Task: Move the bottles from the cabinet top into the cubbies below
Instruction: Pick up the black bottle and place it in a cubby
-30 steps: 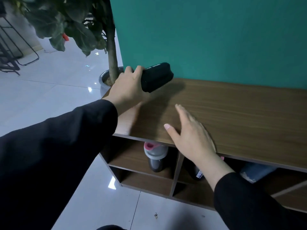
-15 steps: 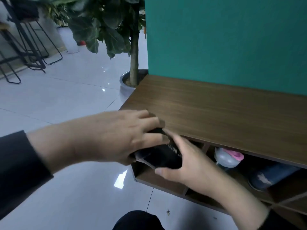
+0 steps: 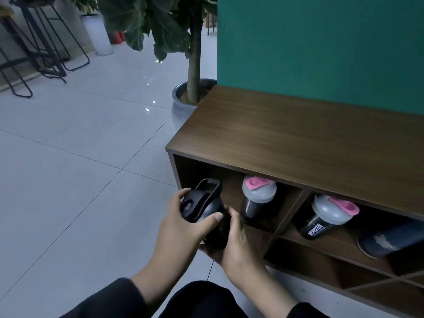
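I hold a black bottle [image 3: 206, 210] with a black loop-handled lid in both hands, just in front of the leftmost upper cubby [image 3: 195, 171] of the wooden cabinet [image 3: 286, 138]. My left hand [image 3: 181, 228] grips its upper part near the lid. Under its base and lower side sits my right hand [image 3: 231, 244]. Deeper in that same cubby stands a dark shaker with a grey and pink lid [image 3: 258, 196]. A second shaker with a grey and pink lid [image 3: 321, 216] and a dark blue bottle lying on its side [image 3: 390, 239] occupy the cubby to the right.
A teal wall [image 3: 321, 47] rises behind the cabinet. A potted tree in a grey pot [image 3: 185, 97] stands at the cabinet's left end. Black metal stools [image 3: 34, 49] are far left on the pale tiled floor [image 3: 80, 168]. Lower cubbies [image 3: 305, 262] look dark.
The black bottle came off the cabinet top's left rear corner and down in front of the left cubby. My right hand left the cabinet top and joined the left on the bottle.
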